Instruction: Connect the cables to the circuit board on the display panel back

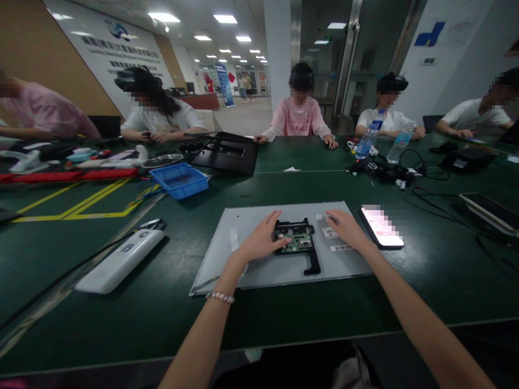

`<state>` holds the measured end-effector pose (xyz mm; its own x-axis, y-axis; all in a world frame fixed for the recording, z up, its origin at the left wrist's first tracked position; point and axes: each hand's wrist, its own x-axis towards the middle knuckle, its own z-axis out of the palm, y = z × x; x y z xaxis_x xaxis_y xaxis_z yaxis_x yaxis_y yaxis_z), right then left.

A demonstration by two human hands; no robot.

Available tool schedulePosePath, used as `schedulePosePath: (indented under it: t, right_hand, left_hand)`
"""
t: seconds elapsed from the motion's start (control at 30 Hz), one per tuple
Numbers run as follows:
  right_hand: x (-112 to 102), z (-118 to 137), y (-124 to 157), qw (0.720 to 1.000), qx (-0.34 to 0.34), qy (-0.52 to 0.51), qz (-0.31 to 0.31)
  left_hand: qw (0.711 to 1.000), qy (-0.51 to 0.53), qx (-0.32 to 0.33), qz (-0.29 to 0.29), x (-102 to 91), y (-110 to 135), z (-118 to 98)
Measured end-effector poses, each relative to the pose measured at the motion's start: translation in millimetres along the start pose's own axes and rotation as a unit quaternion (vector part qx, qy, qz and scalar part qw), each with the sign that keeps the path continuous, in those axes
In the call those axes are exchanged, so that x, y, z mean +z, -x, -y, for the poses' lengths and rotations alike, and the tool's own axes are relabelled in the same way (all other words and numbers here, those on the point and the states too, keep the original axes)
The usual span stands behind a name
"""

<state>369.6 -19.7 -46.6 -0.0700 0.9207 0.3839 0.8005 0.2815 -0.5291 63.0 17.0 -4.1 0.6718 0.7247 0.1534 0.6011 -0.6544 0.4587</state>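
Note:
A black plastic frame with a green circuit board in it lies on a flat light-grey panel. My left hand is at the frame's left side, fingers spread, thumb reaching over the board's edge. Whether it presses on the frame I cannot tell. To the right, my right hand hovers over or rests on the panel, fingers stretched leftward and apart from the frame. A small dark patch shows between its thumb and fingers, too small to make out. White labels lie beneath that hand.
A lit phone lies right of the panel, a white power bank left. Beyond are a blue tray, a black casing, bottles and cables. Several people sit across the table.

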Motion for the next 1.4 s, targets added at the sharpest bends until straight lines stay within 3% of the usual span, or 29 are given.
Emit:
schedulePosePath:
  t: [0.23, 0.53, 0.7, 0.8, 0.9, 1.2, 1.4]
  right_hand:
    - [1, 10, -14, 0.993, -0.064, 0.084, 0.061]
    - [4, 22, -27, 0.973, -0.034, 0.213, 0.086]
    - [8, 46, -32, 0.978, -0.082, 0.180, 0.059]
    - [12, 66, -36, 0.973, -0.119, 0.175, 0.088]
    - [16, 78, -38, 0.969, -0.109, 0.185, 0.122]
    - [21, 77, -38, 0.973, -0.094, 0.155, 0.145]
    - [25, 69, -37, 0.982, -0.097, 0.099, 0.126]
  left_hand:
    - [0.999, 0.009, 0.038, 0.035, 1.8, 2, 3]
    - [0.999, -0.004, 0.019, 0.033, 4.1, 4, 1]
    - [0.999, -0.017, 0.030, 0.029, 7.3, 4, 4]
    - [0.999, -0.026, 0.034, 0.025, 9.4, 4, 6]
    - [0.998, -0.036, 0.042, 0.020, 10.9, 4, 8]
    - [0.998, -0.047, 0.045, 0.022, 11.8, 4, 8]
    - [0.998, -0.051, 0.038, 0.024, 13.4, 3, 9]
